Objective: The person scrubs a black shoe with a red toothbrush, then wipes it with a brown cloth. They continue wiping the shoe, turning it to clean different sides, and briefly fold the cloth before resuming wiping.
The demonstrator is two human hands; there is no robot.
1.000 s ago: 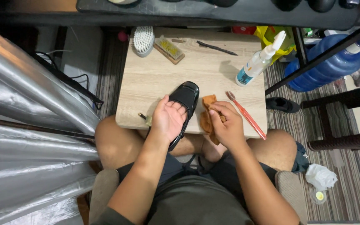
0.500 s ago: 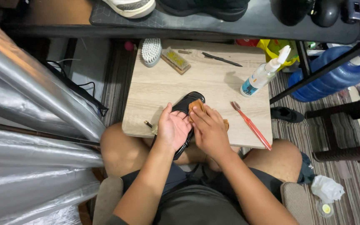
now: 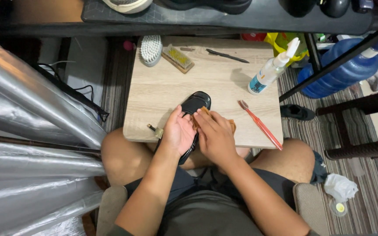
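Observation:
A black shoe (image 3: 194, 104) lies on a small wooden table (image 3: 162, 94), its heel end over the near edge. My left hand (image 3: 178, 131) grips the shoe's middle from the left. My right hand (image 3: 215, 135) presses a brown cloth (image 3: 230, 126) against the shoe's right side; most of the cloth is hidden under my fingers. A red toothbrush (image 3: 261, 126) rests just right of my right hand.
A white spray bottle (image 3: 270, 70), a white brush (image 3: 149, 49), a wooden brush (image 3: 178, 59) and a thin dark tool (image 3: 226, 55) lie farther back. A small tag (image 3: 154, 130) sits near the left edge. A blue water jug (image 3: 346, 72) stands right, silver ducting (image 3: 31, 113) left.
My right hand has moved with the cloth from beside the shoe onto it and now rubs lower along its side. The view has shifted slightly; my left hand keeps its hold.

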